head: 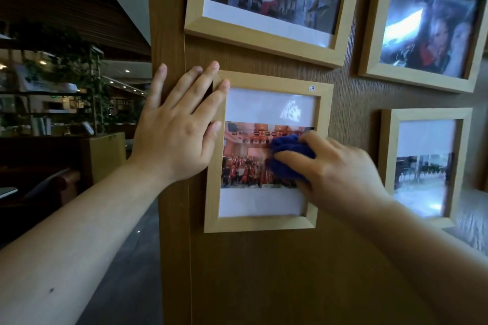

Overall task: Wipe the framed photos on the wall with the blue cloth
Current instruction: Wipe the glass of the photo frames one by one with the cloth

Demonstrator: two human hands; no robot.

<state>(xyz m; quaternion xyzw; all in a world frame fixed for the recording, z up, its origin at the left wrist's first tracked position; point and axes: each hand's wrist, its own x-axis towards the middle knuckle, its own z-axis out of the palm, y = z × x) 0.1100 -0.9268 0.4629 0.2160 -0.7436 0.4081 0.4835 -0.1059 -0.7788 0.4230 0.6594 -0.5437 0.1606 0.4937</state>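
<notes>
A light wooden frame marked 19 hangs on the brown wood wall, holding a photo of a group in red. My right hand presses a bunched blue cloth against the glass on the photo's right side. My left hand lies flat, fingers spread, on the wall and over the frame's upper left corner. Three more framed photos hang nearby: one above, one at the upper right and one at the lower right.
The wall panel ends at a vertical edge just left of the frame. Beyond it lies a dim room with plants, shelves and a wooden planter box. Grey floor shows below.
</notes>
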